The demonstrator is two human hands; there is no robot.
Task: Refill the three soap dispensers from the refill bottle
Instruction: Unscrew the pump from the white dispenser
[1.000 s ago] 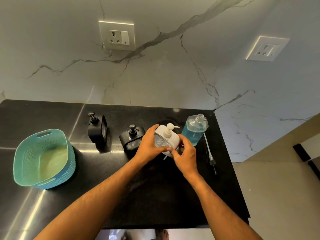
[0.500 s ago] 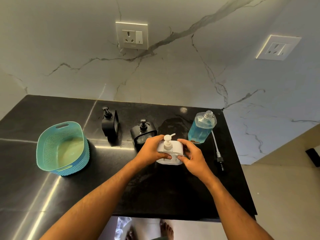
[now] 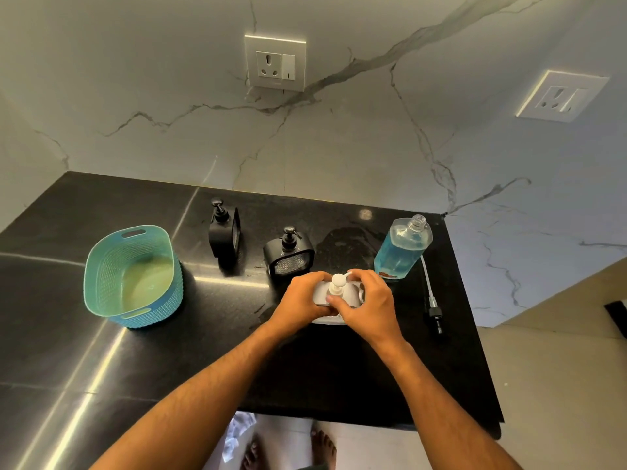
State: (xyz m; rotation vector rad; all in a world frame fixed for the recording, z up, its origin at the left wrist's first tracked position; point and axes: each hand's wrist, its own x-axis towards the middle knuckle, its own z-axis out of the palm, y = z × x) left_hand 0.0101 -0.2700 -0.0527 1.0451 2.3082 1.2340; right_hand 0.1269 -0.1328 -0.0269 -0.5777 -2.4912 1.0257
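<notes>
A white soap dispenser point(image 3: 339, 293) is held upright on the black worktop point(image 3: 101, 351) between the left hand point(image 3: 302, 298) and the right hand point(image 3: 368, 305), whose fingers are curled round it. Two black dispensers point(image 3: 224, 232) point(image 3: 288, 254) are seen behind it, an uncapped bottle of blue liquid point(image 3: 402, 249) to the right, a teal basket point(image 3: 132, 274) well to the left.

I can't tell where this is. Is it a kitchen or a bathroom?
Probably a home kitchen or washroom counter: a polished black stone countertop, a marble-look wall with power sockets, and soap dispensers beside it.

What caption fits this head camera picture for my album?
Both hands hold the white soap dispenser beside the open blue refill bottle.
</notes>
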